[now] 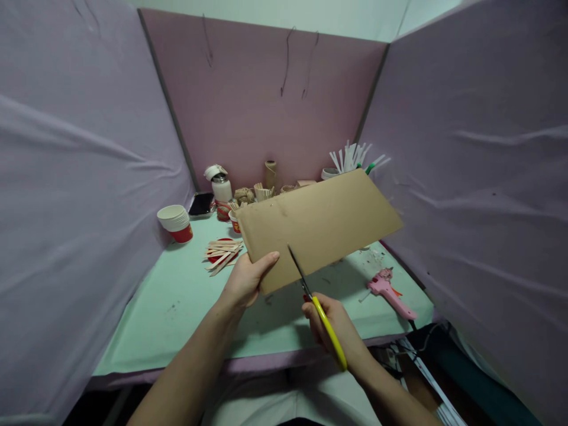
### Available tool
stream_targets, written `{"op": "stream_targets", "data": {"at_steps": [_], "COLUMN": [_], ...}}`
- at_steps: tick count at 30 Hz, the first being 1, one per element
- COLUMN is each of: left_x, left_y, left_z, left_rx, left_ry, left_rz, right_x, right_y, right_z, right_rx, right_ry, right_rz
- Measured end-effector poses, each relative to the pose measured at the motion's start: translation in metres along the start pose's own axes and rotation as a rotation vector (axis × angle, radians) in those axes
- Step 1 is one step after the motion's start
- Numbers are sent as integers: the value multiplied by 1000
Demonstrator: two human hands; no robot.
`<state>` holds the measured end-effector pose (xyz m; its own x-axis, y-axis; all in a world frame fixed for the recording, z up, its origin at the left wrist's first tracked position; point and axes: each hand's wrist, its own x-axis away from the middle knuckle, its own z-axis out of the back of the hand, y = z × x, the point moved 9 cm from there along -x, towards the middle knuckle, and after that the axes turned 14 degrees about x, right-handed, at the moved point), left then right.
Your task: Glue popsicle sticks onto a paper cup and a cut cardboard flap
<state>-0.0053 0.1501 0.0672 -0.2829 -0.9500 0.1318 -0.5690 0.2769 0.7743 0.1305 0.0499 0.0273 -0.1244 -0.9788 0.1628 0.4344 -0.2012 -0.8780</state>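
A flat brown sheet of cardboard [319,222] is held up tilted above the table. My left hand [251,277] grips its lower left corner, thumb on the upper face and the other fingers underneath. In my right hand [331,322] is a pair of scissors [328,331] with yellow handles. One dark blade lies over the cardboard's face, pointing up and left from the near edge; the other blade is hidden, apparently beneath the sheet. Parts of my right fingers are hidden behind the handles.
Stacked paper cups [175,223] and wooden sticks [223,254] on a red plate stand left on the green-covered table [177,319]. A pink glue gun [390,293] lies right. Behind are a phone [201,204], white bottle [221,187], twine roll [270,175] and white sticks [352,157]. Fabric walls enclose three sides.
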Motion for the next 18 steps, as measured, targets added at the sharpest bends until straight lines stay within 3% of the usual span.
{"op": "stream_targets", "data": {"at_steps": [13, 18], "left_x": [-5, -3], "left_y": [2, -2], "left_z": [1, 7], "left_rx": [3, -77], "left_ry": [-18, -33], "left_rz": [-17, -25], "right_x": [2, 8], "right_y": [10, 6], "right_z": [-7, -12], "right_rx": [68, 63], "right_ry": [44, -9], "right_rz": [68, 82]}}
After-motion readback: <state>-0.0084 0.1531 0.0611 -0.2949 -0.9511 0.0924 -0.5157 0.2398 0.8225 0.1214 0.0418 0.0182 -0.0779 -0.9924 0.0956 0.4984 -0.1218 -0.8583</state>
